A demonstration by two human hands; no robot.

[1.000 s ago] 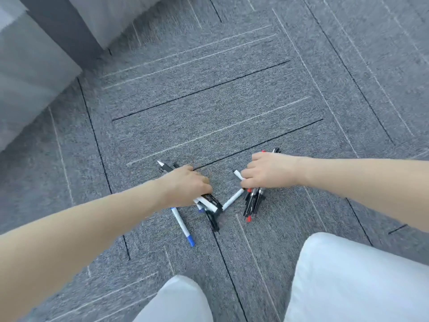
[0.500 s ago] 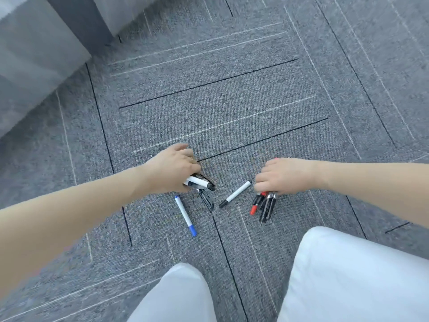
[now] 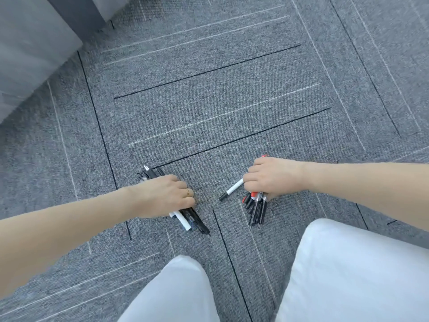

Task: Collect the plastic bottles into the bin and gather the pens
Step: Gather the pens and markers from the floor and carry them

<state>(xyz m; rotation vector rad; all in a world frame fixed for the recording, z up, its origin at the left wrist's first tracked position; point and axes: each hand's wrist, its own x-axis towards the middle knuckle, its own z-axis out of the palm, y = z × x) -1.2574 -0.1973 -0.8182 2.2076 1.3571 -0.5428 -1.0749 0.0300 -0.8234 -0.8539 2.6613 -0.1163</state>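
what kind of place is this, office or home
Probably an office floor: grey carpet tiles with line patterns, a grey partition or cabinet base at upper left, and many pens being gathered.

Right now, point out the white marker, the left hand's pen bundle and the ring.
white marker (image 3: 232, 189), head view, mid barrel.
left hand's pen bundle (image 3: 195, 220), head view, lower black pens.
ring (image 3: 187, 192), head view, gold band.

Bare forearms without sleeves, a gold ring (image 3: 187, 192) on a finger of the left hand (image 3: 162, 196), and white trousers (image 3: 348, 273) below both hands
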